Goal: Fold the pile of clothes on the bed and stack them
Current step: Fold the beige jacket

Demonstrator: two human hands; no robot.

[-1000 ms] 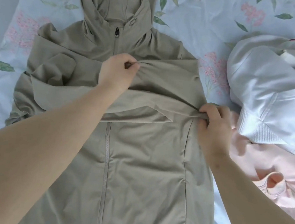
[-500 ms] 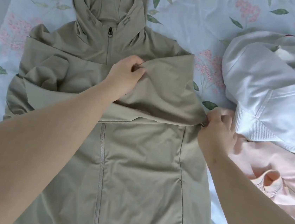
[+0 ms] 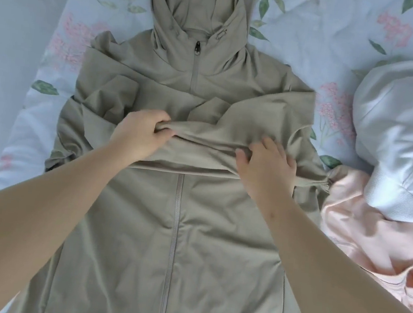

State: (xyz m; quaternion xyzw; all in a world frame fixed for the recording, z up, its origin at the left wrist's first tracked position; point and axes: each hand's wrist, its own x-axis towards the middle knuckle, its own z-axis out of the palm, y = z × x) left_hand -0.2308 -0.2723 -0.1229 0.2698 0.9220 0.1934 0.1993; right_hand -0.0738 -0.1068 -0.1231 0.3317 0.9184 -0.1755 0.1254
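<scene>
Head view shows us looking down on a khaki hooded jacket spread front-up on the bed. Its hood is at the top of the frame and its hem runs off the bottom edge. The jacket's long axis follows the closed zip from top to bottom.

One sleeve has been brought in from the jacket's shoulder at the right of the frame. It lies as a band over the chest, crossing the zip at right angles. We judge the coming move turns on that band, which has to settle flat inside the body's outline before the body can be folded upward.

Our left grip sits just left of the zip line, fingers curled round a bunch of the sleeve cloth. Our right grip sits just right of it, fingers spread and fairly straight, resting on the band and holding nothing that we can make out. Both lie on the sleeve itself, with the slack cloth humped between them and toward the upper right.

The other sleeve is rumpled over the jacket's edge at the left of the frame.

At the right of the frame, a white garment and a pink garment lie unfolded, touching the jacket's edge. They are nearer the right grip.

We can read no brand, label or writing anywhere. The only trims visible are a dark zip pull and a small cord toggle on the hood.
</scene>
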